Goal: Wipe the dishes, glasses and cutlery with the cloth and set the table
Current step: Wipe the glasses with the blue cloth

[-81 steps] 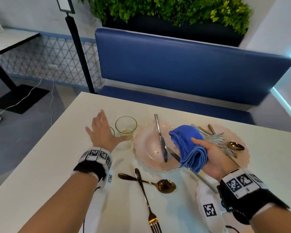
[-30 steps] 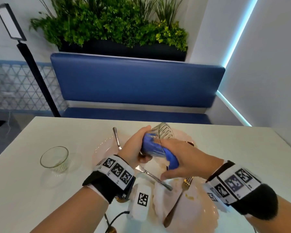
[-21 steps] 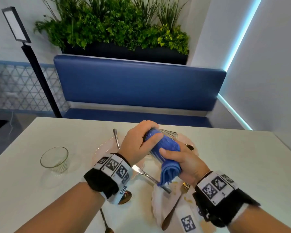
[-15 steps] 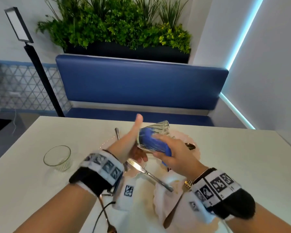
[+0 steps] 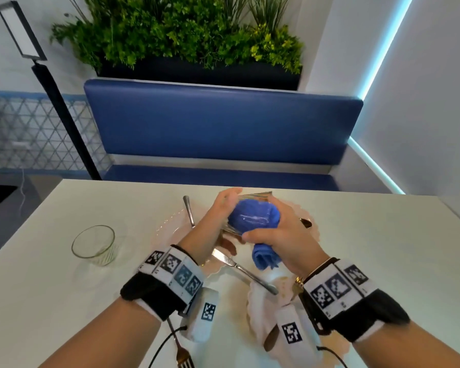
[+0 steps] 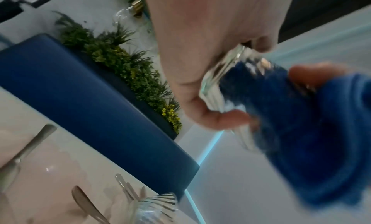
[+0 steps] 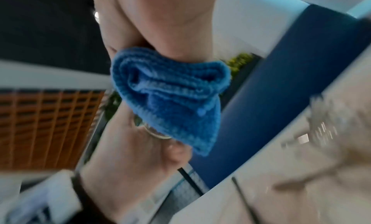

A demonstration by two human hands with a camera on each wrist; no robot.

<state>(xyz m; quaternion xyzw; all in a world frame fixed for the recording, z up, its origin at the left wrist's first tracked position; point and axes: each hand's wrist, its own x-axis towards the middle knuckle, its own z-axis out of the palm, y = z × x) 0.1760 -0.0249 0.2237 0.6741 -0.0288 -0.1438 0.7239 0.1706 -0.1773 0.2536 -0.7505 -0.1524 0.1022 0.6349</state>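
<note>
Room: booth corner, blue bench [image 5: 218, 120] behind the table [image 5: 369, 235], planter [image 5: 197, 35] on top of the backrest, lamp on a black pole [image 5: 61, 115] at left, cyan light strip [image 5: 383, 49] down the right wall.

Table is white, smooth, hard. My read: glass will skate on it and chip if dropped, so set things down flat, no sliding.

Pink plates [image 5: 260, 309] sit mid-table under the hands, thin scalloped rims. Probably brittle at the edge; lift with support under the base, not by pinching the rim.

Ribbed glass [image 5: 252, 197] is held in the air above the plates, tipped over sideways. Left hand [image 5: 218, 216] is wrapped round its base end. Rigid, light, fragile, likely slick; the ribs should add some grip. Hold low on the wall or base, keep squeeze moderate.

Blue cloth [image 5: 252, 219] is stuffed into the glass, tail hanging out below. Right hand [image 5: 282, 232] is clamped on the cloth at the mouth. Soft, bulky, compresses easily, good friction for twisting inside.

Second glass [image 5: 94, 245] stands upright, well apart to the left.

Knife [image 5: 242, 269] lies across the plates; a fork [image 5: 182, 357] at the near edge, a spoon [image 5: 306, 223] behind the right hand. Thin, stiff, slippery; take by the handles.
</note>
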